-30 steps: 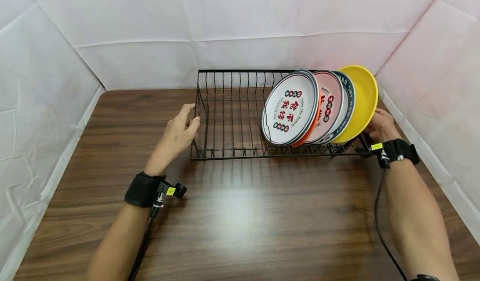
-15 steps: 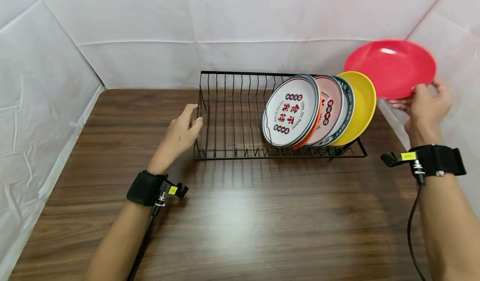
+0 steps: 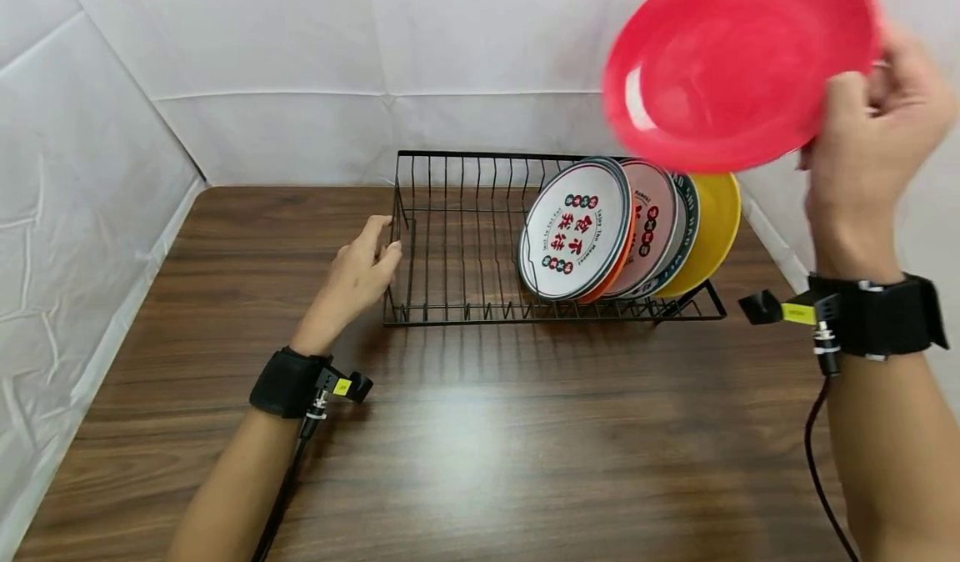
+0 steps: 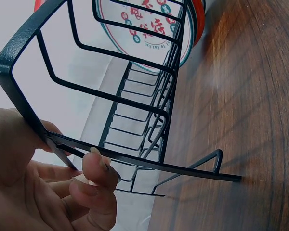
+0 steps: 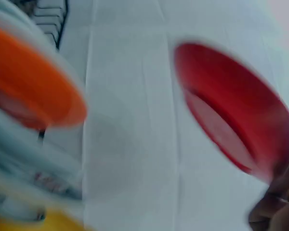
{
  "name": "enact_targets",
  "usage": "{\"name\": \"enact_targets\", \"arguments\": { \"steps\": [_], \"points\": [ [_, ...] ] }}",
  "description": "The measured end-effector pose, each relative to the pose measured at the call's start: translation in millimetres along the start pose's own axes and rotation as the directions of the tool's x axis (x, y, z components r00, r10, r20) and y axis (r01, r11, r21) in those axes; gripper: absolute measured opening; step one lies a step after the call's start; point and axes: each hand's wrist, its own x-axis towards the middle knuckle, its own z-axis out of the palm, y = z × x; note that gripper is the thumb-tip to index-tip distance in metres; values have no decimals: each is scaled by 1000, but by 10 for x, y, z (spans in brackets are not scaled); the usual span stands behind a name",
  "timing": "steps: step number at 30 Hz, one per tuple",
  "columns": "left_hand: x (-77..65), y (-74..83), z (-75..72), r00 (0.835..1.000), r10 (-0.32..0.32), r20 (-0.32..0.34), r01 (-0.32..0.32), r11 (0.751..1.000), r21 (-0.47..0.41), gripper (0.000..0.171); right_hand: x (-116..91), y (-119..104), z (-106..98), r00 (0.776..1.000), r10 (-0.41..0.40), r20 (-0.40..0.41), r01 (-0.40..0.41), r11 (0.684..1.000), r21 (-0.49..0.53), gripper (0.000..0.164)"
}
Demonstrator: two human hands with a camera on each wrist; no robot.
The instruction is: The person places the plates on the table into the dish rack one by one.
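Observation:
My right hand (image 3: 877,137) pinches the rim of a red plate (image 3: 742,62), held up in the air above the right end of a black wire dish rack (image 3: 465,322). In the right wrist view the red plate (image 5: 236,115) shows its underside, blurred. At the rack's left end, my left hand (image 3: 360,266) grips the side frame; the left wrist view shows my left hand (image 4: 62,187) with fingers curled around the black end bar (image 4: 149,163). Plates lean in the rack's right half: a white printed plate (image 3: 573,228) in front, then orange, pink, dark-rimmed, and a yellow plate (image 3: 708,237) at the far right.
The rack stands on a brown wood-grain table (image 3: 480,445) close to the back wall. White cloth walls (image 3: 262,37) enclose the left, back and right. A cable (image 3: 817,454) hangs from the right wrist strap.
My right hand went from behind the rack's right end, came out with the red plate, then raised it up and to the left. My left hand stayed on the rack.

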Motion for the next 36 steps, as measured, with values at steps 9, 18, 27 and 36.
{"name": "enact_targets", "arguments": {
  "steps": [9, 18, 27, 36],
  "points": [
    [18, -12, 27, 1000, -11, -16, 10, 1000, -22, 53, -529, -11, 754, 790, -14, 614, 400, 770, -497, 44],
    [39, 87, 80, 1000, 13, -27, -14, 1000, -19, 51, -701, 201, 917, 713, 92, 695, 528, 581, -619, 35],
    [24, 151, 84, 1000, 17, -16, -17, 999, -36, 51, -720, 387, 900, 707, 210, 675, 461, 586, -666, 32],
    [24, 153, 96, 1000, 15, -1, -15, 999, -48, 52, -794, 490, 838, 701, 165, 694, 521, 546, -656, 43]
  ]
}}
